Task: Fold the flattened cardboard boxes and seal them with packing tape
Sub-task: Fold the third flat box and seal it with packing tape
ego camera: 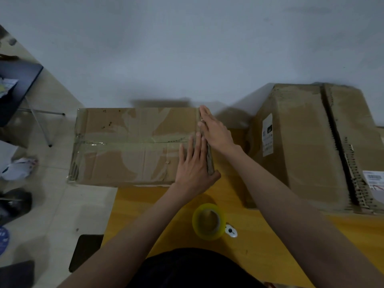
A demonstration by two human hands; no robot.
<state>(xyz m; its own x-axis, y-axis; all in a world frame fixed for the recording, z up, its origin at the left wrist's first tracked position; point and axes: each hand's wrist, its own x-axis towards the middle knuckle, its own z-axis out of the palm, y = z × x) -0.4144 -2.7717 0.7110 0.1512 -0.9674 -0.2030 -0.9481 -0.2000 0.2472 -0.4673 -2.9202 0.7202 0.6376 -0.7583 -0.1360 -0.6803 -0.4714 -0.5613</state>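
Pressing the cardboard box (133, 144) at its right end on the yellow table (259, 235): left hand (194, 166) flat on top, right hand (216, 132) flat against the edge, fingers straight. Probably light, stiff, easily dented; gripping at the edges seeming best.

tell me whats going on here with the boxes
A person is working on a cardboard box at the edge of a yellow table. The left hand lies flat on its top while the right hand presses along its right edge. Old tape already runs across the top. A tape roll sits untouched near the person, and a bigger box stands to the right.
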